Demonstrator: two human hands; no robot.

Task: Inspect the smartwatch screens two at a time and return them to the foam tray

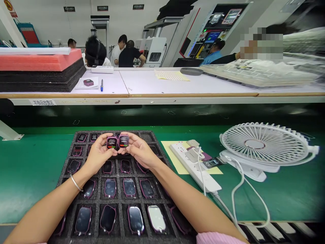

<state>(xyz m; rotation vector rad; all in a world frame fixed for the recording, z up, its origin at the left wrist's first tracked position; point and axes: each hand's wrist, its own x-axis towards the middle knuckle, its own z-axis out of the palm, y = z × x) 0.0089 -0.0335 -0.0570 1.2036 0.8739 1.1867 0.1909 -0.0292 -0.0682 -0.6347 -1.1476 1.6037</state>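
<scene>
Two purple-cased smartwatches without straps are held side by side above a dark foam tray (98, 200). My left hand (99, 153) pinches the left smartwatch (112, 142), its lit screen showing small text and a red and green bar. Between the fingers of my right hand (141, 150) is the right smartwatch (123, 141), lit with a similar display. The two cases appear to touch or nearly touch. Below them, several more watches rest in the tray's square compartments, mostly with dark screens; one near watch (156, 218) looks whitish. My hands and forearms cover part of the tray.
A white power strip (195, 166) with plugs and cables lies right of the tray, on yellow paper (166, 149). Beyond it stands a white fan (255, 144). A raised shelf (152, 86) crosses ahead, carrying foam sheets (38, 76) and a blue pen (102, 85). Several people are behind it.
</scene>
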